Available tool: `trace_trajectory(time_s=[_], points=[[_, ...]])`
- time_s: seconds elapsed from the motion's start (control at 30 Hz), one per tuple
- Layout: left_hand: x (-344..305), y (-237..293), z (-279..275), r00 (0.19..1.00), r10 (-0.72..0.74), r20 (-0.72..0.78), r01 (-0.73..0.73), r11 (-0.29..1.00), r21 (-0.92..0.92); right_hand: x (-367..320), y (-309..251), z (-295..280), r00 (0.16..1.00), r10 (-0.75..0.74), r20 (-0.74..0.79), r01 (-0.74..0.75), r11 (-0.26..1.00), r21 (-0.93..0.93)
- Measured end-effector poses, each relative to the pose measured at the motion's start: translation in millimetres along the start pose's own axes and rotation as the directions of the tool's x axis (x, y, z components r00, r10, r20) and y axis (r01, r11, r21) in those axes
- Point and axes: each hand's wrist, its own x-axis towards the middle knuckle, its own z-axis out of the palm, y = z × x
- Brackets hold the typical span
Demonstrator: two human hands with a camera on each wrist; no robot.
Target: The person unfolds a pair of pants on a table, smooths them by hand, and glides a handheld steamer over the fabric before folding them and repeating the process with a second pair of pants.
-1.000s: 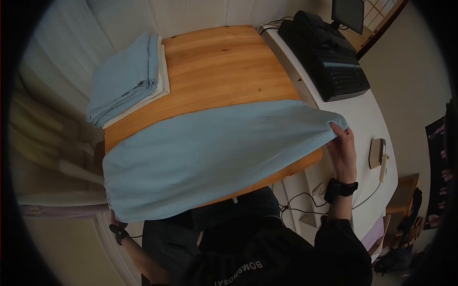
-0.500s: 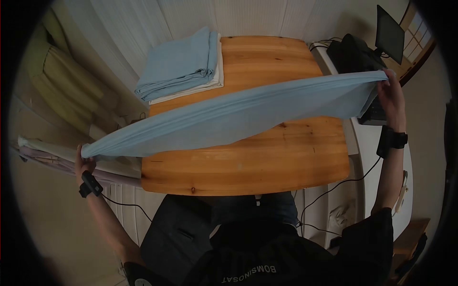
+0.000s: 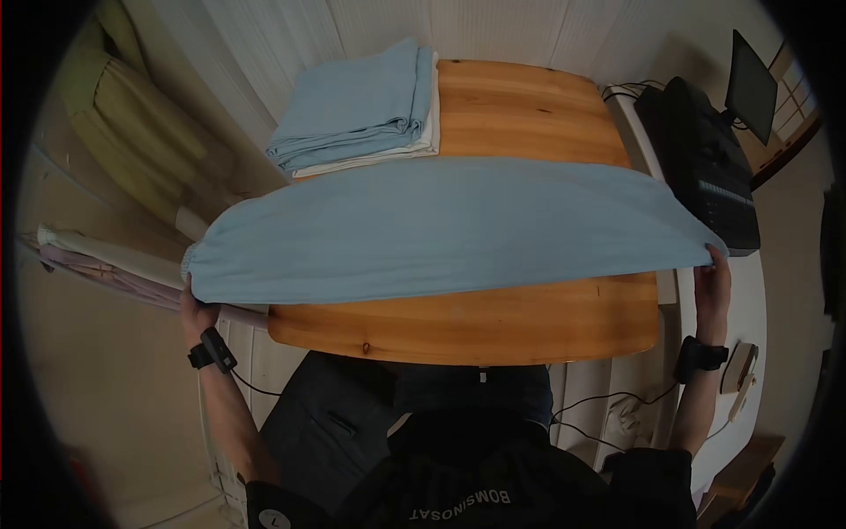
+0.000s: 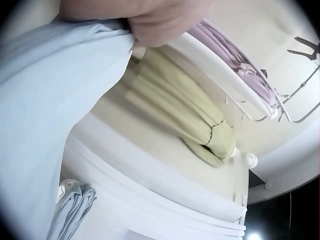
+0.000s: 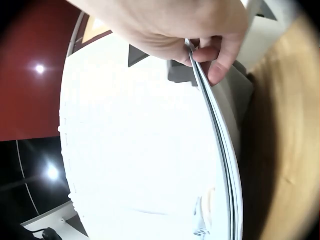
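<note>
A long, folded light blue cloth [image 3: 441, 234] stretches between my two hands over the wooden table [image 3: 467, 331]. Its left end has a puckered, gathered edge. My left hand [image 3: 197, 309] grips that end beyond the table's left side; the left wrist view shows the cloth [image 4: 45, 100] hanging from the hand [image 4: 150, 20]. At the other end my right hand [image 3: 712, 286] pinches the corner over the white desk. Several layers lie together between thumb and fingers of the right hand [image 5: 200, 30] in the right wrist view. The cloth hides the middle of the tabletop.
A stack of folded blue cloths [image 3: 352, 106] lies on a cream cloth [image 3: 427, 145] at the table's back left. To the right, a white desk [image 3: 745, 300] carries a black keyboard device [image 3: 705, 167] and a monitor [image 3: 751, 84]. Garments [image 3: 145, 145] hang at left.
Both hands first raised the cloth up and away from the body, pulled taut and narrow. Since then they have come back lower and nearer, the cloth billowing wide. Both hands kept their hold.
</note>
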Motion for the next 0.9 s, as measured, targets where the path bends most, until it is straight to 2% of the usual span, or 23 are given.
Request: trace_trajectory(time_s=[0.07,0.13,0.17,0.2,0.27,0.37,0.43,0.5,0.53,0.57,0.6,0.63,0.67,0.7,0.77,0.83,0.87,0.9], points=[[16,-21,-36,0.991,-0.095,-0.097,0.090,0.995,-0.052,-60,30,63,0.975,0.012,-0.224,-0.037,0.993,-0.111],[69,-32,-110,0.989,-0.116,-0.095,0.120,0.992,0.033,-70,60,35,0.981,0.041,-0.189,-0.070,0.986,-0.152],[88,-34,-135,0.983,-0.009,-0.184,0.017,0.999,0.039,-75,69,27,0.983,0.063,-0.173,-0.098,0.975,-0.200],[87,-35,-133,0.984,-0.011,-0.180,0.020,0.999,0.047,-81,74,32,0.981,0.064,-0.182,-0.100,0.976,-0.196],[78,-42,-122,0.990,0.012,-0.138,-0.011,1.000,0.012,-94,79,47,0.945,0.066,-0.322,-0.171,0.935,-0.311],[76,-46,-115,0.986,0.041,-0.161,-0.025,0.995,0.098,-94,84,45,0.919,0.016,-0.394,-0.176,0.910,-0.374],[72,-48,-105,0.984,0.035,-0.172,-0.009,0.989,0.149,-95,82,43,0.928,0.007,-0.373,-0.174,0.893,-0.414],[62,-52,-96,0.967,0.071,-0.246,-0.044,0.993,0.111,-98,77,47,0.938,0.007,-0.347,-0.174,0.875,-0.452],[53,-53,-89,0.966,0.073,-0.249,-0.046,0.993,0.112,-101,71,57,0.945,-0.059,-0.321,-0.130,0.835,-0.535],[44,-54,-83,0.991,-0.026,-0.130,0.036,0.996,0.076,-102,68,64,0.950,-0.123,-0.287,-0.084,0.787,-0.612],[39,-52,-79,0.993,-0.122,-0.005,0.122,0.991,0.051,-92,74,42,0.951,-0.120,-0.285,-0.084,0.787,-0.612],[47,-52,-90,0.993,-0.120,-0.008,0.120,0.991,0.051,-76,83,3,0.955,-0.271,-0.118,0.062,0.573,-0.817],[66,-55,-109,0.997,-0.078,0.018,0.075,0.989,0.130,-65,90,-19,0.927,-0.365,0.085,0.203,0.299,-0.933],[76,-56,-120,0.998,-0.037,0.051,0.026,0.978,0.205,-67,86,-13,0.927,-0.365,0.085,0.204,0.301,-0.932],[69,-49,-113,0.998,-0.011,0.064,-0.003,0.977,0.212,-75,68,23,0.961,-0.273,0.034,0.093,0.209,-0.974],[58,-38,-100,0.996,0.012,0.083,-0.030,0.977,0.212,-70,70,29,0.958,-0.282,0.043,0.093,0.166,-0.982],[55,-32,-91,0.997,0.068,0.036,-0.074,0.973,0.217,-67,68,30,0.955,-0.292,0.049,0.086,0.114,-0.990],[53,-30,-80,0.994,0.111,-0.009,-0.106,0.968,0.227,-64,67,38,0.913,-0.398,0.085,0.114,0.051,-0.992]])
